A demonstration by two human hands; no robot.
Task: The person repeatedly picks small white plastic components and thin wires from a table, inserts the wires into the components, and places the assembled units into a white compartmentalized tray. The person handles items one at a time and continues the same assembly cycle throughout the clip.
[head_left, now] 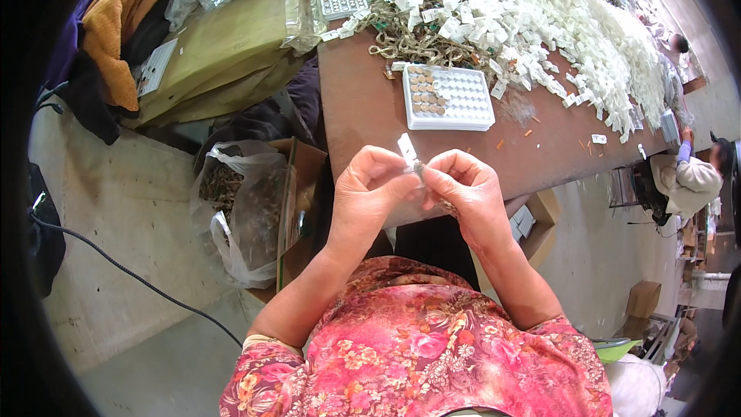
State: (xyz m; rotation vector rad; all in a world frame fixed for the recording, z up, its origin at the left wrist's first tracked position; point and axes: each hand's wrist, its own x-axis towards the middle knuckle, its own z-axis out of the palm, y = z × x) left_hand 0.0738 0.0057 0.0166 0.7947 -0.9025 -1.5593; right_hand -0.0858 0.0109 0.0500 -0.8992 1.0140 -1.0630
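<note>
Just over the table's near edge, my two hands meet fingertip to fingertip. My left hand (pixel 370 191) is closed in a pinch on a small white tag (pixel 407 147), which sticks up above the fingers. Beside it my right hand (pixel 468 188) is closed too, its thumb and finger pinching a small grey-brown piece at the tag's lower end. A bit of brown cord-like material (pixel 448 207) shows below the right fingers; most of it is hidden. Beyond the hands lies a white tray (pixel 467 120) of small wells, its left part holding several round brown pieces.
White tags (pixel 532 8) are heaped across the brown table (pixel 359 108), with tangled brown cords (pixel 417 40) beside them. A smaller tray (pixel 343 1) lies farther back. At left stand a yellowish wrapped stack (pixel 231 38) and a plastic bag (pixel 255 262) in a carton. A person (pixel 687 177) sits far right.
</note>
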